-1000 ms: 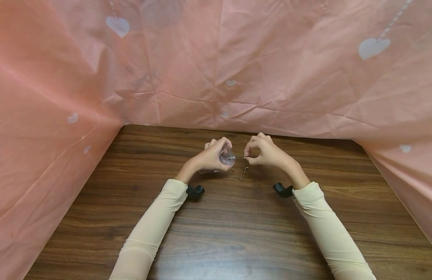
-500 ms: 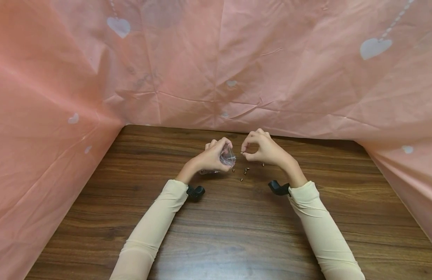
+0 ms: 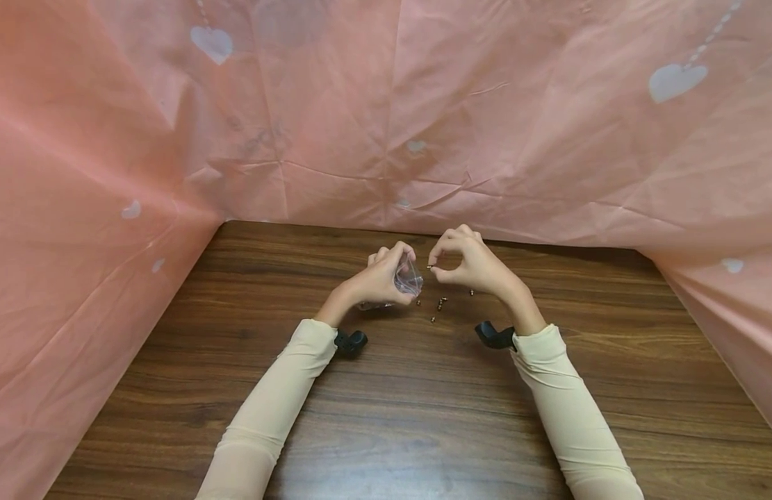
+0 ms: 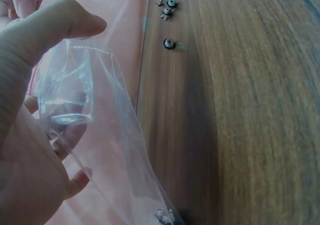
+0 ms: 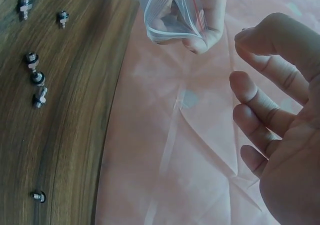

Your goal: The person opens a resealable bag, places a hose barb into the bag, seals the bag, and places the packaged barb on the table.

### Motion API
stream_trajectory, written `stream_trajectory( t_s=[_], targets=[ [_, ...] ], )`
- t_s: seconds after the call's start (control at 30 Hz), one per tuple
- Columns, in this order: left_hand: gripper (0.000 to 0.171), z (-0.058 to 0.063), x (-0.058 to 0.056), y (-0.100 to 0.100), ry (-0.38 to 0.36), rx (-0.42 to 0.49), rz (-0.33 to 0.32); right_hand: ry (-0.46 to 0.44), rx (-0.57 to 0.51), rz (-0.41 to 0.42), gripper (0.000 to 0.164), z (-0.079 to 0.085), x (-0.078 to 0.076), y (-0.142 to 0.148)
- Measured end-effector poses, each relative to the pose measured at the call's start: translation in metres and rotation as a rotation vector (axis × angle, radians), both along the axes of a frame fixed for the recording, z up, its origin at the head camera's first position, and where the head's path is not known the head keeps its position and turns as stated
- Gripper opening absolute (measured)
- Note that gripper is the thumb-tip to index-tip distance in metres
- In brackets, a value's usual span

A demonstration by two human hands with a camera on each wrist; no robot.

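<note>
My left hand (image 3: 376,281) holds a clear zip bag (image 3: 408,279), its mouth spread between thumb and fingers and facing my right hand. Small metal pieces (image 4: 165,216) lie in the bottom of the bag in the left wrist view. Close to the bag mouth, my right hand (image 3: 479,265) pinches a small metal screw-like piece (image 3: 430,267) between thumb and forefinger; its other fingers are bent. Several screw-like fittings with dark rings (image 5: 33,61) are scattered on the table below the hands, and one lone fitting (image 4: 169,44) sits nearest the bag.
The dark wood-grain table (image 3: 386,410) runs under both arms. A pink cloth with white hearts (image 3: 335,125) hangs along its back and sides, right behind the hands. Black wrist devices (image 3: 350,342) sit on both wrists.
My right hand has lifted and moved left and away from me, bringing the pinched piece closer to the bag mouth. The left hand and bag have stayed nearly still.
</note>
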State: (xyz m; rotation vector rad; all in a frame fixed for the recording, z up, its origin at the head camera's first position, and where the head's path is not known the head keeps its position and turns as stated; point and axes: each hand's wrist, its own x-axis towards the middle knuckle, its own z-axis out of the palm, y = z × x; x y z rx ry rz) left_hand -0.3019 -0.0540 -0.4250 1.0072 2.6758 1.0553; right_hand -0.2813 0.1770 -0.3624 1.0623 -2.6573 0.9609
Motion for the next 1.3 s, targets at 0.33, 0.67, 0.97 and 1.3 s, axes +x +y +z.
stream_trajectory(
  t_s=[0.33, 0.67, 0.97, 1.3],
  targets=[
    [0.073, 0.0, 0.0, 0.001, 0.002, -0.002, 0.011, 0.03, -0.019, -0.006, 0.014, -0.001, 0.0, -0.002],
    [0.075, -0.001, 0.0, 0.001, 0.009, -0.013, 0.007, 0.057, -0.014, -0.011, 0.013, -0.005, 0.001, -0.006],
    [0.074, -0.001, 0.0, 0.0, -0.011, -0.009, 0.006, 0.074, -0.02, -0.001, 0.012, -0.008, 0.002, -0.012],
    [0.072, -0.002, 0.001, 0.001, -0.006, -0.001, 0.0, 0.077, -0.016, 0.006, 0.013, -0.013, 0.003, -0.019]
  ],
)
